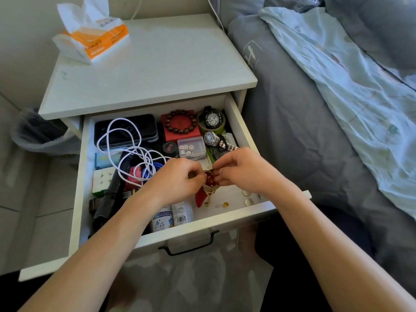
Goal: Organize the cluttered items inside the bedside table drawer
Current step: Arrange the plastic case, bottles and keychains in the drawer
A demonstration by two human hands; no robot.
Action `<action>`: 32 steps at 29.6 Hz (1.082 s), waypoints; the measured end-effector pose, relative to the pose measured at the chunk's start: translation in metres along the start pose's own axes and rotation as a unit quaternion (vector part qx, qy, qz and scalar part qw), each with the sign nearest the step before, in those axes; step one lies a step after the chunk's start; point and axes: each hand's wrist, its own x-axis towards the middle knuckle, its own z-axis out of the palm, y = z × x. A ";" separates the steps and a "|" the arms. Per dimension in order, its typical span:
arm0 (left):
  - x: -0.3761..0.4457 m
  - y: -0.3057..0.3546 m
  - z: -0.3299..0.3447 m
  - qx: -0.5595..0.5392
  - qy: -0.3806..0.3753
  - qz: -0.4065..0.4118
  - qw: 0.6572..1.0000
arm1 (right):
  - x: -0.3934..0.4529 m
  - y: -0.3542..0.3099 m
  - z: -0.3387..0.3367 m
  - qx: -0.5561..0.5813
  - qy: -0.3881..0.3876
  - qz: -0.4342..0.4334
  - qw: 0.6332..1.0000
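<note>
A small red pouch with gold trim hangs over the front right part of the open white bedside drawer, held up at its mouth by both hands. The left hand pinches the pouch's top edge with curled fingers from the left, and the right hand pinches the same edge from the right, so the fingertips of the two hands nearly meet above the red fabric. The pouch's lower end dangles toward the drawer floor, close to a small gold bead and two silver coins lying on the bare floor just right of it.

Behind the pouch sits a clear plastic box of dice, with a round black tin touching its left side. Farther back lies a brown wooden bead bracelet on a red square box. To the right of that box a black wristwatch rests on a roll of tape, and a silver metal watch lies in front of it. Left of the pouch, a tangled white cable sprawls over a black phone case and a white puzzle cube. Two white bottles with blue labels lie against the drawer front, partly under the left forearm. An orange and white tissue pack stands on the tabletop, well behind the drawer.
</note>
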 end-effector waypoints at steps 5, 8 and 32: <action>0.000 -0.004 -0.002 -0.022 0.027 -0.005 0.999 | -0.001 0.006 -0.001 -0.071 0.083 -0.065 0.992; 0.001 -0.004 0.001 -0.044 0.067 0.000 0.997 | 0.001 0.015 -0.004 -0.253 0.018 -0.031 0.967; 0.010 -0.016 0.001 -0.050 0.078 -0.033 0.995 | 0.042 0.006 0.009 -0.482 -0.213 -0.087 0.846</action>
